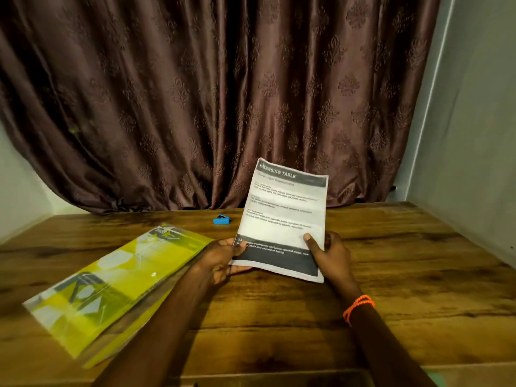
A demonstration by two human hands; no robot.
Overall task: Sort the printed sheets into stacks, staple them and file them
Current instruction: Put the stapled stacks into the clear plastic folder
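A stack of printed sheets (282, 216), headed "DRESSING TABLE" with dark bands at top and bottom, is held tilted up above the wooden table (405, 275). My left hand (223, 261) grips its lower left corner. My right hand (332, 255) grips the lower right edge, thumb on the front of the page. A small blue stapler (222, 220) lies on the table just left of the sheets, behind my left hand. A yellow plastic file folder (111, 280) in a clear sleeve lies flat at the left, slanted.
A brown patterned curtain (223, 93) hangs behind the table's far edge. A pale wall (474, 135) borders the right side. An orange bracelet (358, 305) is on my right wrist.
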